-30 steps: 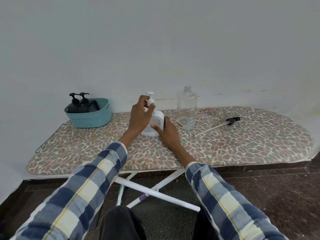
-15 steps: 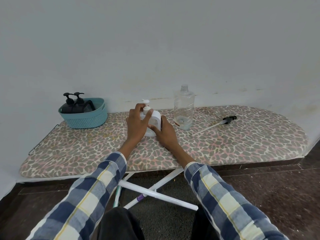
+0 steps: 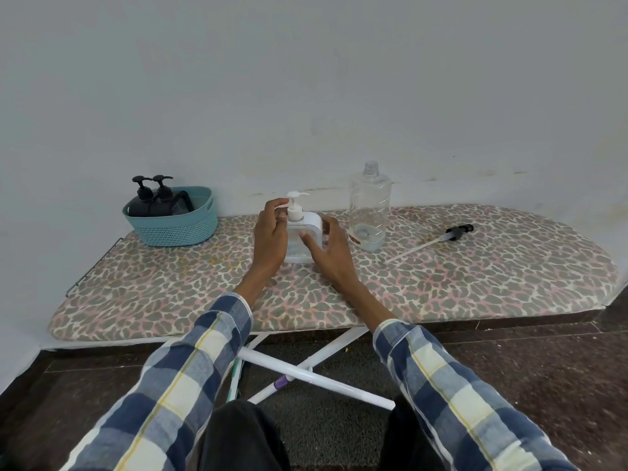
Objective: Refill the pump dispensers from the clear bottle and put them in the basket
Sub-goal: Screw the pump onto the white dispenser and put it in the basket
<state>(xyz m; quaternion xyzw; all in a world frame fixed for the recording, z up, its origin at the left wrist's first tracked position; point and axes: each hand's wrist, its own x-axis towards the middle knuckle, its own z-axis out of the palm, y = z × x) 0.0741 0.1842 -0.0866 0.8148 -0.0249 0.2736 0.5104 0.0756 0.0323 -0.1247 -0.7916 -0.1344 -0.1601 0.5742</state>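
Your left hand (image 3: 270,237) curls its fingers at the neck of the white dispenser (image 3: 303,237), which stands upright mid-board on the ironing board (image 3: 475,283); whether they actually grip the pump you cannot tell from here. Your right hand (image 3: 331,248) grasps the body, thumb across its front. The clear bottle (image 3: 369,207) (uncapped, nearly drained) stands just beside it. A loose pump (image 3: 431,243) lies further right. Two black dispensers (image 3: 151,198) sit in the teal basket (image 3: 176,229) at the board's left end.

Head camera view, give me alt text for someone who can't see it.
Both hands, left hand and right hand, hold a white pump dispenser upright on a patterned ironing board. A nearly empty clear bottle stands right; a teal basket holds two black dispensers.
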